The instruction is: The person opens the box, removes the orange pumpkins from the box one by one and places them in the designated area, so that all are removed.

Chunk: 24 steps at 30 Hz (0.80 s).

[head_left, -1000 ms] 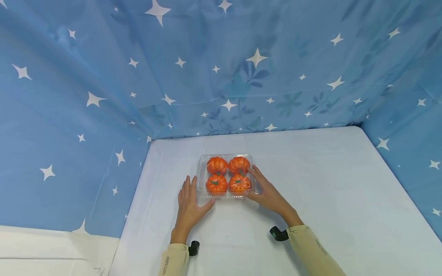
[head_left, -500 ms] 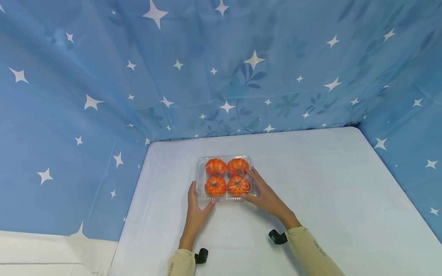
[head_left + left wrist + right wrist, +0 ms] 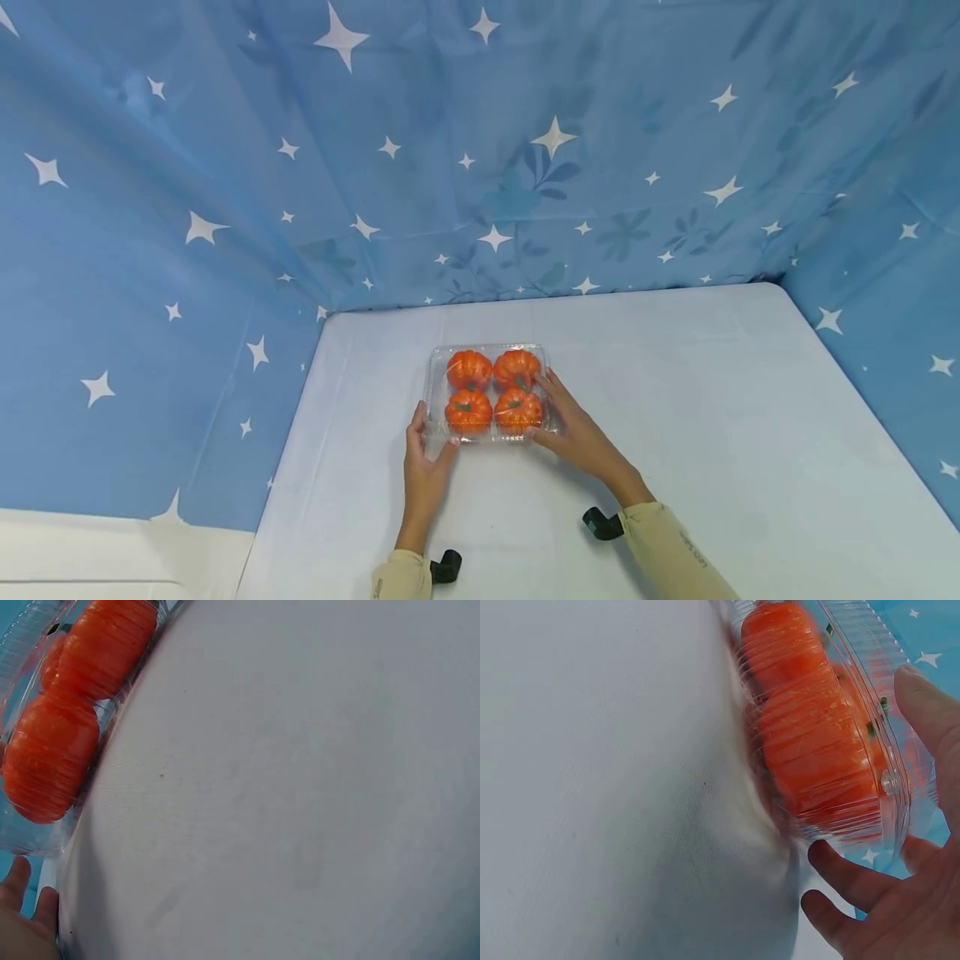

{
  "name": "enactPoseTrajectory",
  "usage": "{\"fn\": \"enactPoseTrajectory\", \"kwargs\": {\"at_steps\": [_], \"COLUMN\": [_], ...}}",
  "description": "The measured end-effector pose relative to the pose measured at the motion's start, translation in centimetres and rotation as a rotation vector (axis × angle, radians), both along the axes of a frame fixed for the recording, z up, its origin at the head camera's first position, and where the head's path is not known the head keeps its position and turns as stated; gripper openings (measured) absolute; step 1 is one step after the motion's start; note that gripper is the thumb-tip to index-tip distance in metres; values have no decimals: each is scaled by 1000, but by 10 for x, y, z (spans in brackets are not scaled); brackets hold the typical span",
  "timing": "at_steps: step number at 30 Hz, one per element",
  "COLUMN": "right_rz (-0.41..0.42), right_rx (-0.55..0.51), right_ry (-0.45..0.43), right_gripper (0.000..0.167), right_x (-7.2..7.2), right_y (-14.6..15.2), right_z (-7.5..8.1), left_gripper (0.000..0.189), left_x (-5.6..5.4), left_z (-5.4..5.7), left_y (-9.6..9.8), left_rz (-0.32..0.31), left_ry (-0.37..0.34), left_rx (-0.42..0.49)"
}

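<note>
In the head view a clear plastic clamshell box [image 3: 437, 392] lies on the white table. Through its lid several small orange pumpkins [image 3: 517, 411] with green stems show, packed in two rows. My left hand [image 3: 425, 479] is at the box's near left corner, thumb by the front edge and fingers along the left side. At the opposite side my right hand [image 3: 581, 437] spreads its thumb and fingers around the near right corner. The right wrist view has the thumb up by the lid rim and the other fingers low beside the wall, loosely extended.
A white cloth covers the table [image 3: 675, 375]. Blue curtains [image 3: 450, 167] with white stars and leaf prints hang behind it and on both sides. Each sleeve carries a small black wrist camera [image 3: 602, 525]. A white panel [image 3: 112, 550] stands at the lower left.
My left hand has moved right and slightly nearer, bringing its fingers in against the box's left side. The right hand stays at the right corner. The whole head view has shifted slightly.
</note>
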State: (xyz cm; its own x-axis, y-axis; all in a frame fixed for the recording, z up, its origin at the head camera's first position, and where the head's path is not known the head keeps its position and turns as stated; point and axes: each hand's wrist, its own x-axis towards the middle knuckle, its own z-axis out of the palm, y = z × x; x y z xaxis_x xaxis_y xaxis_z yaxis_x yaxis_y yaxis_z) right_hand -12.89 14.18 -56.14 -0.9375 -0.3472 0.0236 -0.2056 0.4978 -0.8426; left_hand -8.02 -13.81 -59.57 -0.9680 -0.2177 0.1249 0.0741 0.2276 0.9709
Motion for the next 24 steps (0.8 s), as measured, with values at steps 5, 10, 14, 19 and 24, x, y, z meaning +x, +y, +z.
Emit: {"fn": "enactPoseTrajectory", "kwargs": {"at_steps": [5, 10, 14, 19, 24], "right_rz": [-5, -14, -16, -18, -16], "right_rx": [-2, -11, -5, 8, -2], "right_ry": [7, -8, -23, -21, -37], "right_gripper": [98, 98, 98, 98, 100], "right_x": [0, 1, 2, 1, 2], "right_y": [0, -2, -3, -2, -2], "right_z": [-2, -1, -2, -3, -2], "left_gripper": [68, 55, 51, 49, 44], "left_x": [1, 0, 1, -2, -2], "left_z": [2, 3, 4, 4, 4], "left_y": [3, 4, 2, 1, 1], "left_rz": [26, 89, 126, 134, 184], "left_ry": [-2, 26, 33, 56, 103], "left_rx": [46, 83, 101, 117, 78]}}
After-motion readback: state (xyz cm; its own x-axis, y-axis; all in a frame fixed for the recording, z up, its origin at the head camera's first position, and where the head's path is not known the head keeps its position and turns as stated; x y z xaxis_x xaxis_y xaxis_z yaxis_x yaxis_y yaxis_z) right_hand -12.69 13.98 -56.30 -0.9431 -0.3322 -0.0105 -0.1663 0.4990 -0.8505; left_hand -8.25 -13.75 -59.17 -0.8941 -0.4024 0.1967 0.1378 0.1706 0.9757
